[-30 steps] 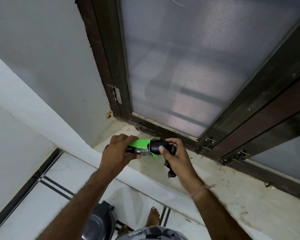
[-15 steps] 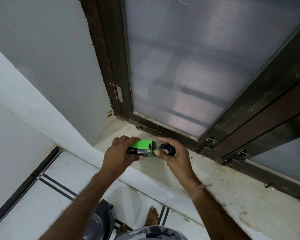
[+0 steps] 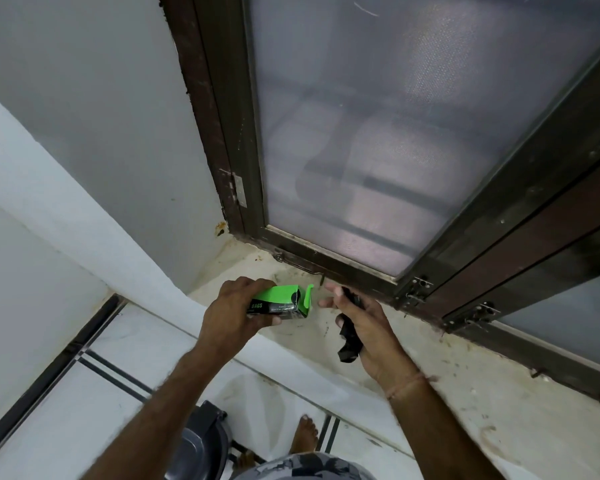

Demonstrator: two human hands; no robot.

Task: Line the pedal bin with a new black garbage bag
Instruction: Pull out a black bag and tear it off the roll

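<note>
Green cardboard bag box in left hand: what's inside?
The green cardboard box has its end flap open; dark, glossy rolled plastic shows at the mouth. How much remains is hidden by the box walls and left hand.

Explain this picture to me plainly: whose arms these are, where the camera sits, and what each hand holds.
No machine here: a person's two bare arms, filmed by a camera on their head, looking down. The left hand holds a green box of garbage bags, its end flap open. The right hand has a folded black garbage bag in its grip. Both hover over a stained window ledge below a frosted window. Lower down, on the floor, the pedal bin shows beside a bare foot.
</note>
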